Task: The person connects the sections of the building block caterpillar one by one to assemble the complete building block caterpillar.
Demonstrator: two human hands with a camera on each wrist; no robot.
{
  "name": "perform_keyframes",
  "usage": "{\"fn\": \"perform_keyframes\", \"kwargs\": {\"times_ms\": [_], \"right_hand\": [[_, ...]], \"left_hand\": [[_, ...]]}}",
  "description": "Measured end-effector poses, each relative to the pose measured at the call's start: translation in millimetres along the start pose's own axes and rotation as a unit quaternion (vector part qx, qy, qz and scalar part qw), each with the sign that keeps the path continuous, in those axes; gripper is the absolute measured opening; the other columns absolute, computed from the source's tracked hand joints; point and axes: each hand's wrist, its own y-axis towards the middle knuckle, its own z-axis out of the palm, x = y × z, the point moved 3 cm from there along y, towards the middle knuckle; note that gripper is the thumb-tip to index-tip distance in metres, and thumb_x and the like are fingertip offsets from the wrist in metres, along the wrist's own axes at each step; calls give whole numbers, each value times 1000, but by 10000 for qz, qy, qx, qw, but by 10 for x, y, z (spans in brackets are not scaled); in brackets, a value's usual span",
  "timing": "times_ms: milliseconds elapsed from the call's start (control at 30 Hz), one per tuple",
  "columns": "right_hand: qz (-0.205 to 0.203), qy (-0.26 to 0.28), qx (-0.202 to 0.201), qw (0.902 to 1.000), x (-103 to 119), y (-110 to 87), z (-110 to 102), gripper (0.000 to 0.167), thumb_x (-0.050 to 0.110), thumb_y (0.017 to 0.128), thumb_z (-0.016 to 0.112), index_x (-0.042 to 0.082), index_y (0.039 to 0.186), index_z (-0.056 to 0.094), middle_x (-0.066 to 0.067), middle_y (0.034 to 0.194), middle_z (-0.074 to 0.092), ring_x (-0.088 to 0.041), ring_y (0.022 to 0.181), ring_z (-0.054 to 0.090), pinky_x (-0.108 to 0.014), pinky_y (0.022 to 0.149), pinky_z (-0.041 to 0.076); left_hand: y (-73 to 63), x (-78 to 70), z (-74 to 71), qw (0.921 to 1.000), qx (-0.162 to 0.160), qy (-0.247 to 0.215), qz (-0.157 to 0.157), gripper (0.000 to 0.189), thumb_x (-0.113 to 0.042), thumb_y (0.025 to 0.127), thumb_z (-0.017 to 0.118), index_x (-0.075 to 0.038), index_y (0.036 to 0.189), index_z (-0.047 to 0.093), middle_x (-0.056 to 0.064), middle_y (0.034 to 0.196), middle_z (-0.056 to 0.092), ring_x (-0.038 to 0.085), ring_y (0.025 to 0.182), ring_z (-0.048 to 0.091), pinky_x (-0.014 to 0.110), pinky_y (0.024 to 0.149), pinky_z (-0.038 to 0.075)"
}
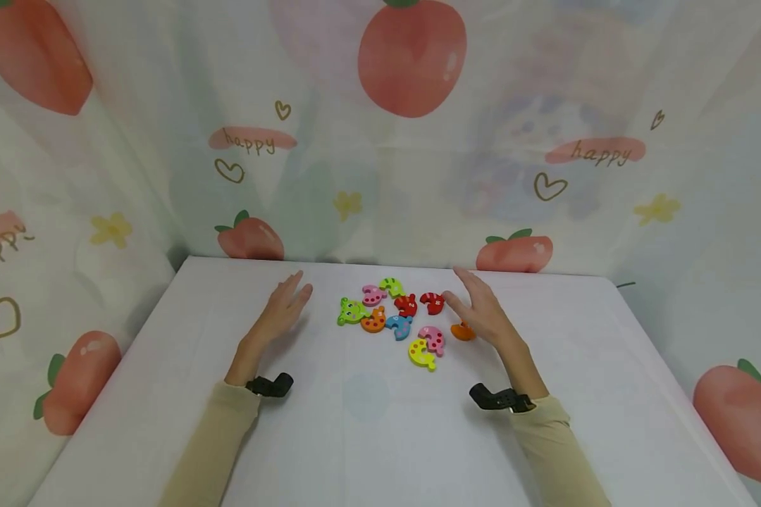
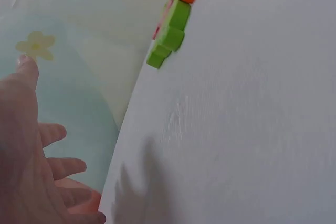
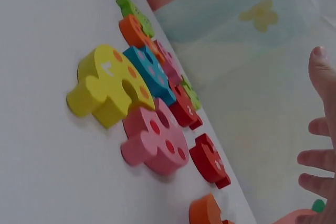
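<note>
Colourful puzzle pieces lie in a loose cluster on the white table. At its left end sits a green animal-head piece (image 1: 351, 311) beside an orange spotted piece (image 1: 374, 320). A blue piece (image 1: 399, 326), a red piece (image 1: 406, 305) and a pink piece (image 1: 373, 295) are close by. Nearer the front, a yellow piece (image 3: 113, 82) touches a pink spotted piece (image 3: 157, 137). My left hand (image 1: 281, 310) hovers left of the cluster, fingers extended, holding nothing. On the right, my right hand (image 1: 483, 310) is empty with fingers spread, partly covering another orange piece (image 1: 462, 332).
Behind the white table (image 1: 355, 451) hangs a curtain (image 1: 380, 183) printed with fruit, hearts and flowers. Another separate red piece (image 1: 432, 303) lies near the right hand's thumb. Each wrist wears a black strap.
</note>
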Motion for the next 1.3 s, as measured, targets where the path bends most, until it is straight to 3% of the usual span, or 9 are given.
{"fn": "perform_keyframes", "kwargs": {"times_ms": [133, 267, 567, 833, 1300], "right_hand": [[32, 356, 11, 9994, 134, 71, 110, 71, 45, 96, 53, 12, 153, 27, -17, 158, 29, -39, 146, 25, -64, 114, 26], [-2, 705, -34, 9975, 266, 119, 172, 70, 44, 96, 53, 14, 153, 27, -16, 159, 28, -38, 147, 25, -64, 113, 28], [-329, 1137, -448, 9920, 354, 194, 276, 65, 42, 96, 55, 15, 151, 32, -12, 155, 38, -32, 143, 35, -59, 113, 33], [-485, 1386, -66, 9891, 381, 218, 486, 65, 44, 97, 53, 12, 150, 34, -11, 154, 39, -32, 141, 37, -55, 115, 33], [-383, 1506, 226, 9876, 384, 237, 559, 64, 45, 97, 53, 13, 150, 34, -12, 153, 40, -32, 142, 36, -55, 115, 32]], "left_hand": [[11, -22, 57, 9979, -58, -643, 28, 72, -59, 100, 28, -14, 156, 20, 14, 162, 20, 36, 152, 12, 57, 122, 12], [32, -27, 142, 9954, -84, -949, 29, 70, -59, 100, 30, -16, 155, 23, 11, 162, 23, 31, 151, 18, 54, 122, 15], [20, -114, 304, 9978, -137, -606, 211, 61, -47, 102, 41, -15, 152, 31, 12, 158, 32, 31, 148, 26, 53, 121, 22], [-7, -232, 431, 9976, 350, -588, 94, 61, -49, 101, 41, -19, 153, 28, 9, 160, 28, 31, 149, 25, 54, 121, 22], [-2, -249, 486, 9945, 500, -919, 29, 62, -54, 101, 36, -21, 153, 29, 4, 160, 30, 27, 148, 29, 51, 120, 26]]}}
